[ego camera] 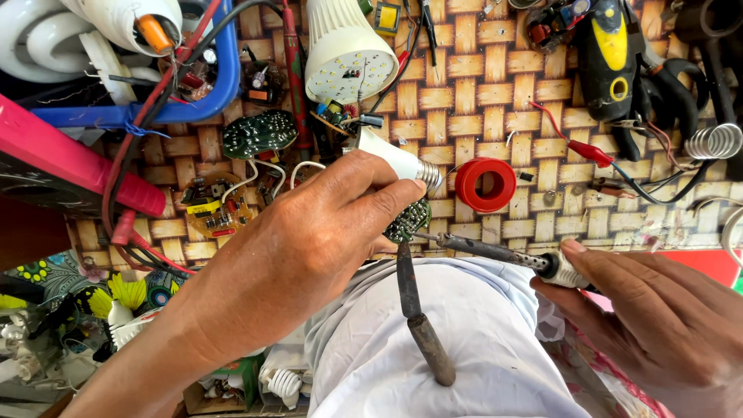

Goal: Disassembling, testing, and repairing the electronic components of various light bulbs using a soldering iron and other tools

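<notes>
Soldering a bulb's circuit board
Left hand fingers clamp bulb base and board; right hand grips soldering iron, tip touching board.

Bright, even daylight fills the head view — colours are vivid and nothing sinks into darkness. Shadows are soft and short; the left hand casts only a faint one on the white cloth. The white bulb shows mild glare. The centre is sharp, while the edges bend and soften slightly — wide-lens distortion.
</notes>
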